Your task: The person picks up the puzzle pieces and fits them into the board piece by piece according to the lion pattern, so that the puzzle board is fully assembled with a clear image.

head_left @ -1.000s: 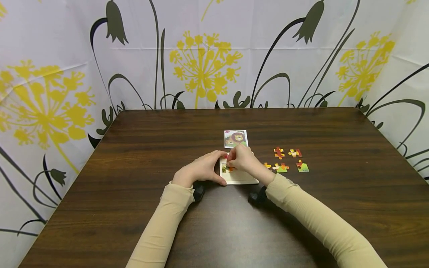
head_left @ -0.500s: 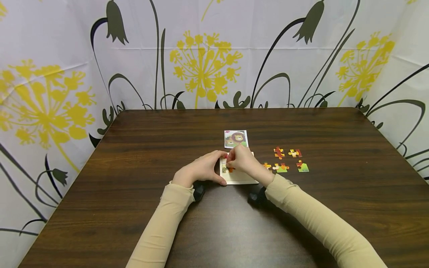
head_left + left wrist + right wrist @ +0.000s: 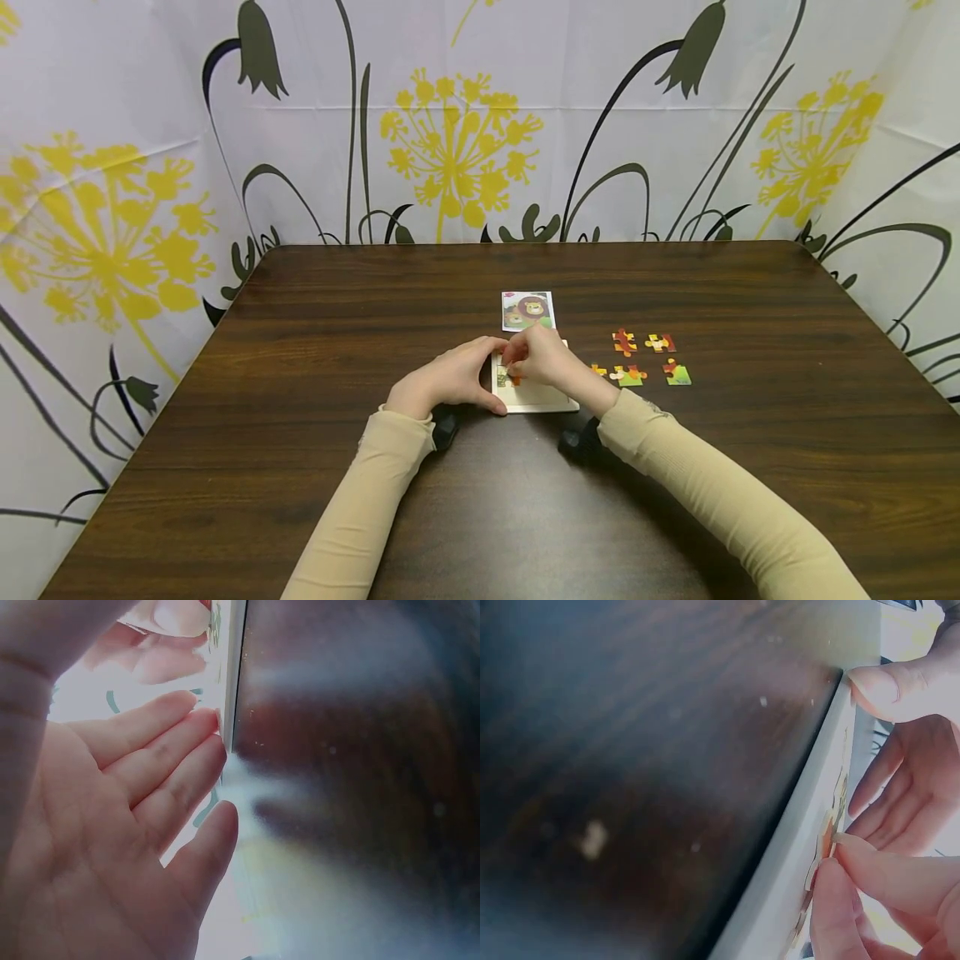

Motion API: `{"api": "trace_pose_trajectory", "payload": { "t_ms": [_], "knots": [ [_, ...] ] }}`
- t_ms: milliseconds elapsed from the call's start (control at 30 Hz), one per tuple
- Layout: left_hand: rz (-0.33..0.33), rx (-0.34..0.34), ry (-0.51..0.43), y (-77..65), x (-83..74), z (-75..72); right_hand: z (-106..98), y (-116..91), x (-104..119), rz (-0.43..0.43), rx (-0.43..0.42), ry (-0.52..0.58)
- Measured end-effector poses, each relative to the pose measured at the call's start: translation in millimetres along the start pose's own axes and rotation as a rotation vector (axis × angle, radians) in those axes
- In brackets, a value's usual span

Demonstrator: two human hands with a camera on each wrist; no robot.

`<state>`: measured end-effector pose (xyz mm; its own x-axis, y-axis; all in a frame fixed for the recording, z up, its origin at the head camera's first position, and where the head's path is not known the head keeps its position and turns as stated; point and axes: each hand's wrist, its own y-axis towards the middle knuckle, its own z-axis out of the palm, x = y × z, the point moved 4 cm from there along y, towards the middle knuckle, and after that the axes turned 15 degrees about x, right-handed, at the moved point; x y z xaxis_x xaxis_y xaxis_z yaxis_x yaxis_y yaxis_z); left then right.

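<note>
Rectangular cream puzzle tray, partly filled, on dark brown wood-grain surface. Left hand: thumb and fingers apart, at tray's left side. Right hand: grip clamped on small orange-marked puzzle piece, at tray's left part. Loose red-orange jigsaw pieces: right. White-bordered lion card: just beyond.

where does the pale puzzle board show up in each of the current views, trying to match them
Head: the board lies just below and right of centre.
Left wrist: a narrow, nearly upright strip at top centre.
Right wrist: a pale diagonal band from bottom centre towards the upper right.
Shared landmark: the left hand, beside the board in all three.
</note>
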<state>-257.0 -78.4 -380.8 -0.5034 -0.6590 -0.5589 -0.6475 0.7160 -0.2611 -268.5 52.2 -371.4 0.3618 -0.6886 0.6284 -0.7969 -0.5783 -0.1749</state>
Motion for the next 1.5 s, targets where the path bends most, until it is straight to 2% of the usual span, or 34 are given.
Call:
{"api": "trace_pose_trajectory", "payload": {
  "t_ms": [367,467,633,767,1500],
  "knots": [
    [-0.007,0.004,-0.004,2.2,1.1,1.2,2.9,2.9,2.0,-0.072,0.002,-0.051],
    [-0.002,-0.001,0.001,1.8,1.2,1.4,3.7,1.8,5.2,-0.118,0.005,-0.104],
    [-0.007,-0.008,0.015,1.6,1.9,2.1,4.3,-2.1,11.4,-0.223,0.069,-0.244],
    [-0.010,-0.005,0.019,2.2,2.6,2.6,3.2,-6.1,11.3,-0.259,0.122,-0.292],
    [-0.010,-0.002,0.012,0.6,0.4,0.5,-0.4,-4.7,0.5,-0.224,0.118,-0.217]
  ]
}}
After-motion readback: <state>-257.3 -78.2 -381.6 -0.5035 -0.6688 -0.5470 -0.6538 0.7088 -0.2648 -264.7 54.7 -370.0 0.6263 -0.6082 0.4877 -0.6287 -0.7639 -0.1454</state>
